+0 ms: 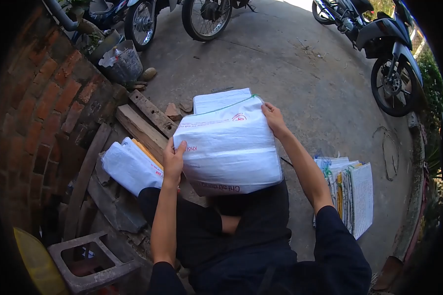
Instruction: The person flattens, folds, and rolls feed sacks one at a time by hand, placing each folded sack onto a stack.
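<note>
A white woven sack [226, 147] with red print and a green-stitched edge is spread between my two hands, above my lap. My left hand [174, 156] grips its left edge, thumb on top. At the upper right corner, my right hand [273, 118] pinches the sack. Behind it, another white sack [221, 101] shows partly, the rest hidden. Folded white sacks [128, 164], with a yellow one among them, lie to my left. On the ground at my right is a stack of folded sacks [357, 196], white and yellow.
A brick wall [49, 108] runs along the left, with wooden planks [142, 130], a grey bucket [123, 64] and a hollow concrete block [91, 260] beside it. Motorbikes [394, 64] stand at the back and right. A wire loop [390, 155] lies on the right.
</note>
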{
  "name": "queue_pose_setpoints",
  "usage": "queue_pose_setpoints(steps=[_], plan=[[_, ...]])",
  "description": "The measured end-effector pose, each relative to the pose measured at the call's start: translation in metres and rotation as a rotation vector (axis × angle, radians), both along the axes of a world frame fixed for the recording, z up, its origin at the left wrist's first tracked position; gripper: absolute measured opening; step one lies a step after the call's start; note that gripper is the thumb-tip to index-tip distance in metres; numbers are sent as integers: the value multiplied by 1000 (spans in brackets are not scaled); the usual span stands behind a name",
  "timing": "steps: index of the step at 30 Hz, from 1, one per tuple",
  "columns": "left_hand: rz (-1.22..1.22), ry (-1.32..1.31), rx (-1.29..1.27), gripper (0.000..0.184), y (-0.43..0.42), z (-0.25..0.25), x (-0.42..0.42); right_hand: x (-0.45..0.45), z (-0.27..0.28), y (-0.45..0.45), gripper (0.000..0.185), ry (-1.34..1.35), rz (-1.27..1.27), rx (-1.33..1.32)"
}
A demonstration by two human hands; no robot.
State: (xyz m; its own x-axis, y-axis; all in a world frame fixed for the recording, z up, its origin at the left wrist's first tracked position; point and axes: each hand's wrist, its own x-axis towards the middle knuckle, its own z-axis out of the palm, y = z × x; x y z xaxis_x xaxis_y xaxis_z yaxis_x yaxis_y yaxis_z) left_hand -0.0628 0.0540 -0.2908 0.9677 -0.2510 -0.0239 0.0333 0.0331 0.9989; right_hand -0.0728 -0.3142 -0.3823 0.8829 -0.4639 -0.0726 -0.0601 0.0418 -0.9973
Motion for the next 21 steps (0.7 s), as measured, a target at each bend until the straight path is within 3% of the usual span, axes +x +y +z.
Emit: queue_pose_setpoints(steps=[1, 3, 4, 6, 8, 10, 12, 14, 16, 17, 19, 21], plan=[[19, -67, 42, 28, -8, -5, 22, 19, 5, -10, 49, 50, -105, -177], [70, 40, 160, 36, -17, -28, 69, 50, 18, -23, 64, 194, -286, -462], [140, -3, 317, 38, -20, -46, 86, 57, 24, -28, 70, 289, -367, -565], [226, -52, 548, 45, -21, -82, 105, 51, 43, -26, 72, 280, -321, -584], [191, 92, 678, 47, -14, -110, 93, 21, 44, -13, 76, 328, -197, -793], [-78, 447, 379, 55, 9, -145, 70, -23, 39, 8, 84, 463, -129, -775], [-185, 715, 404, 60, 20, -103, 18, -70, 15, 23, 87, 383, -115, -593], [-165, 855, 449, 62, 39, -120, -5, -113, 14, 37, 80, 320, 98, -215], [-213, 900, 458, 57, 46, -119, -16, -136, -16, 45, 62, 143, 221, -280], [-252, 872, 454, 55, 45, -114, -14, -143, -17, 48, 46, 97, 252, -499], [-197, 839, 396, 47, 45, -138, -12, -142, -29, 52, 43, 99, 200, -550], [-102, 576, 374, 35, 44, -161, -7, -132, -35, 48, 42, 88, 140, -613]])
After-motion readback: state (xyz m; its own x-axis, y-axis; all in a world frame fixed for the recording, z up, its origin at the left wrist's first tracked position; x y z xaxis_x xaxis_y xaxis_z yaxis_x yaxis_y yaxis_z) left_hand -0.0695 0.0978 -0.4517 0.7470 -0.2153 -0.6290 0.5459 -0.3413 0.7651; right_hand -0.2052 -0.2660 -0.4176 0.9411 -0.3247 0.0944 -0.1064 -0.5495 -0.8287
